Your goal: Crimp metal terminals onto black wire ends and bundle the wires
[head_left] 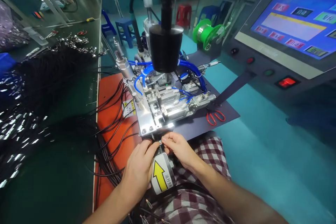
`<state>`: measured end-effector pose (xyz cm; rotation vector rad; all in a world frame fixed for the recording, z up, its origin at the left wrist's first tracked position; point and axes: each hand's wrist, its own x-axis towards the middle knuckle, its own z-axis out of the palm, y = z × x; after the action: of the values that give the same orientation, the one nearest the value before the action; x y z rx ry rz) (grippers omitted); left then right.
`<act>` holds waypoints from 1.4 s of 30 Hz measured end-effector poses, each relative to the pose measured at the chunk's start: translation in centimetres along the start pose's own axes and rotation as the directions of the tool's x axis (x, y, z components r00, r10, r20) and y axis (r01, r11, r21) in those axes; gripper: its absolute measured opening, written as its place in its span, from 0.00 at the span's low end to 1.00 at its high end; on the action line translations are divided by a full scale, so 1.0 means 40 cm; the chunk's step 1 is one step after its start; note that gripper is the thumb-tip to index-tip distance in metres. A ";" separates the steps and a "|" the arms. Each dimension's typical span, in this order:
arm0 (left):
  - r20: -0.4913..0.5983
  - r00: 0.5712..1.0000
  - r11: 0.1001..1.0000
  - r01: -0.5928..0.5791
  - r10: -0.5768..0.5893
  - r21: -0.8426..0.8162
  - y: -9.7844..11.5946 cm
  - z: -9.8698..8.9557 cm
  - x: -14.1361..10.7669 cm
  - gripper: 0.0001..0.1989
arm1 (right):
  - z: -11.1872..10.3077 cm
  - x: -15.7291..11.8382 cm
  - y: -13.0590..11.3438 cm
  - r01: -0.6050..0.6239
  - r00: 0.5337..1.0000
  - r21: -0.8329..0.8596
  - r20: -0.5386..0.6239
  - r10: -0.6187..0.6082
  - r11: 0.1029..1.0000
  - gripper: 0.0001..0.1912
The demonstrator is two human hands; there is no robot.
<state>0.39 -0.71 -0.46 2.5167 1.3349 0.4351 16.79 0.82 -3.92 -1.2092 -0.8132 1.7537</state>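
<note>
My left hand (140,162) is closed at the front edge of a metal machine (170,105), beside a white plate with a yellow arrow (160,175). Thumb and fingertips of my right hand (176,147) pinch close by, nearly touching the left fingertips. Between them shows a small, light-coloured wire end (160,142), too small to make out well. The underside of my left hand and what lies in its palm are hidden.
Black cables (105,157) hang over an orange board (115,94) at the left. Red-handled scissors (215,117) lie right of the machine. A green spool (207,33) stands behind. A touchscreen panel (294,17) juts in at upper right. A black cylinder (166,47) hangs above the machine.
</note>
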 end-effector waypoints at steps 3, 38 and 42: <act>0.023 0.999 1.000 0.026 -0.026 0.005 0.007 0.001 0.007 0.19 | 0.001 -0.002 -0.002 0.013 1.000 -0.018 -0.011 -0.013 1.000 0.17; -0.059 0.966 0.927 0.258 -0.251 0.272 -0.034 -0.059 -0.103 0.21 | -0.076 -0.045 0.004 0.030 0.982 -0.044 -0.184 -0.038 0.999 0.19; 0.077 0.983 0.984 0.163 -0.168 0.070 -0.063 -0.125 -0.068 0.16 | -0.079 -0.057 -0.002 0.024 0.981 -0.046 -0.193 -0.032 0.999 0.18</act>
<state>-4.86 -1.17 2.83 2.4191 1.5334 0.2550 20.20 -1.02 -3.98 -1.3669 -0.7517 1.5741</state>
